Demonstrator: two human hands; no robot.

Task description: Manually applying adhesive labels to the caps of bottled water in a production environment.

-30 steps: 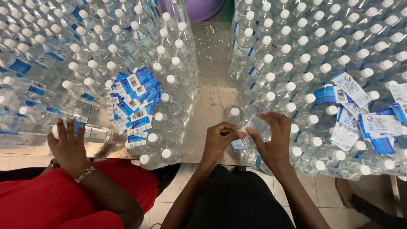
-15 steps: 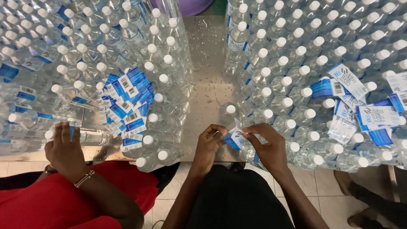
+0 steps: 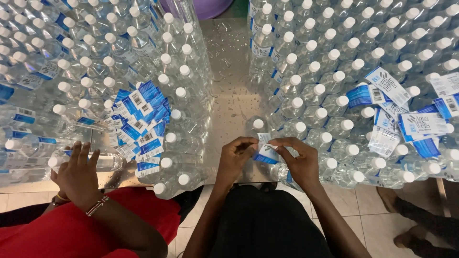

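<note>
My left hand (image 3: 234, 160) and my right hand (image 3: 300, 161) together pinch a small blue and white label (image 3: 266, 152) over the near edge of a wet steel table (image 3: 228, 91). A single white-capped clear bottle (image 3: 258, 125) stands just beyond the label. Next to my right hand, packed rows of clear bottles (image 3: 330, 71) fill the right side.
Another mass of bottles (image 3: 95, 52) covers the left side, with a fan of blue labels (image 3: 141, 124) on top. More labels (image 3: 406, 114) lie over the right bottles. A co-worker in red rests a hand (image 3: 76, 174) on a lying bottle (image 3: 88, 160). A foot (image 3: 406, 236) shows at bottom right.
My hands left the bottle in front of me and now hold a label between them. The co-worker's hand shifted slightly on the lying bottle.
</note>
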